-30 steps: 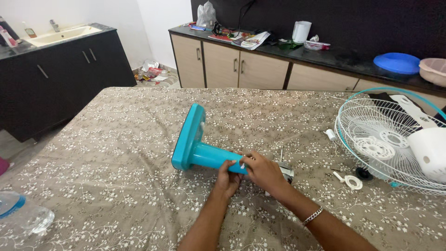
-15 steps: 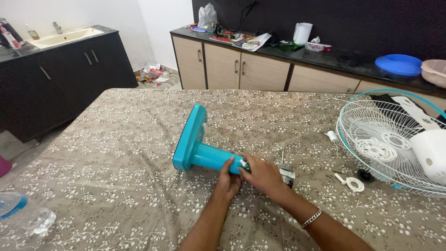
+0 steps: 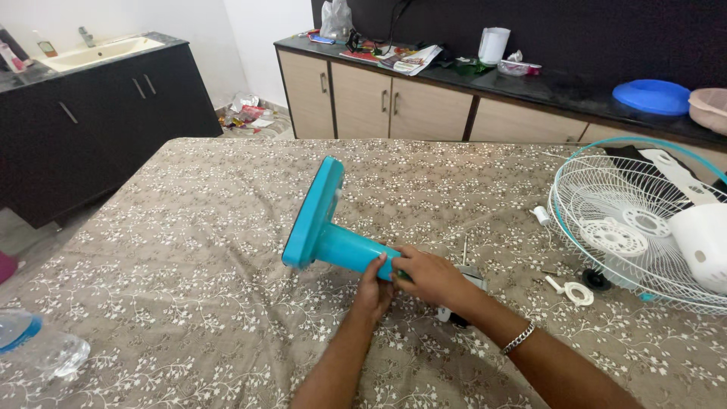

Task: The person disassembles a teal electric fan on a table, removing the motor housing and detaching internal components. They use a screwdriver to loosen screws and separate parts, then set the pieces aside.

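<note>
We see both hands closed on the teal fan stand (image 3: 333, 242), which lies on its side on the bench (image 3: 189, 250) under a brown floral cloth. The left hand (image 3: 372, 291) has its grip clenched around the near end of the stand's column from below, thumb up against the teal plastic. The right hand (image 3: 432, 279) grasps the same end from the right, fingers curled over the column's tip; a silver bracelet (image 3: 519, 338) sits on that wrist. The stand's flat square base is up and to the left of both grips, tilted on edge.

Just behind the right grip lies the fan motor (image 3: 466, 282), metal, with a thin shaft pointing away from us. Further right of it we see a small white ring-shaped nut (image 3: 578, 294), a black knob (image 3: 597, 279) and a small white cap (image 3: 541, 216). Well to the right rests the white wire fan guard (image 3: 644, 227) with a teal rim, a white plastic housing (image 3: 700, 246) lying in it.

Far to the left of the grips, at the near bench edge, a clear plastic water bottle (image 3: 38, 350) with a blue label band lies on its side. Beyond the grips, on the dark counter (image 3: 575, 95), we see colourful paper packages (image 3: 394, 59), a white jug (image 3: 494, 45), and a blue lid (image 3: 651, 96).
</note>
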